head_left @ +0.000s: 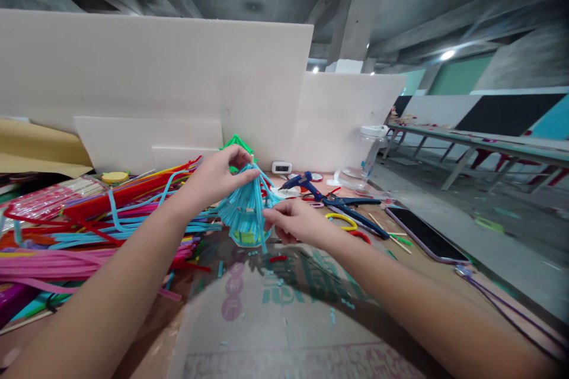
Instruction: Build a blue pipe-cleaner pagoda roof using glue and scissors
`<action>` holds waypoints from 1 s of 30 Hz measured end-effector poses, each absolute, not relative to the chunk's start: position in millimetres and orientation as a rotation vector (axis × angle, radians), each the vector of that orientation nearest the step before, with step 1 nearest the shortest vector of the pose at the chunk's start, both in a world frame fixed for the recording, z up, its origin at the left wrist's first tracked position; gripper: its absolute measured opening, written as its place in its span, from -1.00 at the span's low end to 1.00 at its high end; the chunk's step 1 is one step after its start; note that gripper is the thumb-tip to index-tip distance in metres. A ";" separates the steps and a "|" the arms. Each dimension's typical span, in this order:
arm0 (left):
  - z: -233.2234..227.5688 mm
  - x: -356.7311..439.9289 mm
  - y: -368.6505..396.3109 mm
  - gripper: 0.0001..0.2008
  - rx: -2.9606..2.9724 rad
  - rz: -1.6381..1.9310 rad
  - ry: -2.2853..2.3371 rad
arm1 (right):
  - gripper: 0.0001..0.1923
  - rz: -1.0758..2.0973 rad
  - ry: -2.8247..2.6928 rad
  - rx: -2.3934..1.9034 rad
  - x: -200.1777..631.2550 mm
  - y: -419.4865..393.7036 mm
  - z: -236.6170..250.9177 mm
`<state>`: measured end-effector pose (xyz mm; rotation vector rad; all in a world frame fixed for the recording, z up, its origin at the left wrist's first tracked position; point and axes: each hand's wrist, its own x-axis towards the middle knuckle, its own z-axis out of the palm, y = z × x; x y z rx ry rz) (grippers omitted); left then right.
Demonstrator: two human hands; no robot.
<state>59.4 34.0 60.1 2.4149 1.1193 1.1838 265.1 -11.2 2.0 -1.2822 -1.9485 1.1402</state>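
Blue pipe-cleaner bundle (246, 208) pinched between left fingers (242, 167), right fingers (271, 217) apparently touching.

Two hands are in view: the left hand (216, 177) and the right hand (293, 220). They share one blue pipe-cleaner bundle (245, 208). The bench (275, 320) also carries one blue glue gun (302, 181), one phone (424, 235), one clear jar (365, 151), and loose pipe cleaners (89, 237) too many to count.

1. The left hand (217, 176) pinches the top of a blue bundle (246, 210).
2. The right hand (293, 220) grips its strands at 3 o'clock.
3. A glue gun (306, 183) lies at 2 o'clock of the bundle; a phone (424, 234) lies further right.
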 end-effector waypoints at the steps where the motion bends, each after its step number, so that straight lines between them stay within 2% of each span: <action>1: 60.0 59.1 34.7 -0.62 2.408 1.179 1.111 | -0.54 1.044 -1.957 -1.295 267.3 -10.7 5.4; 6: 59.2 59.3 35.0 -0.58 2.400 1.130 1.031 | -0.68 0.647 -1.899 -1.167 276.0 -10.3 18.1; 10: 55.7 62.3 32.7 -0.43 2.466 1.041 1.000 | -0.72 0.408 -1.907 -1.153 279.5 -8.9 18.2; 13: 53.2 65.1 31.6 -0.39 2.481 1.013 0.999 | -0.70 0.412 -1.949 -1.139 280.0 -6.3 15.8; 22: 53.5 63.4 31.5 -0.44 2.483 0.981 0.958 | -0.67 0.351 -2.040 -1.120 280.5 -7.3 17.9; 30: 53.1 69.0 27.3 -0.34 2.608 0.949 1.108 | -0.68 0.322 -2.036 -1.106 280.4 -5.4 14.4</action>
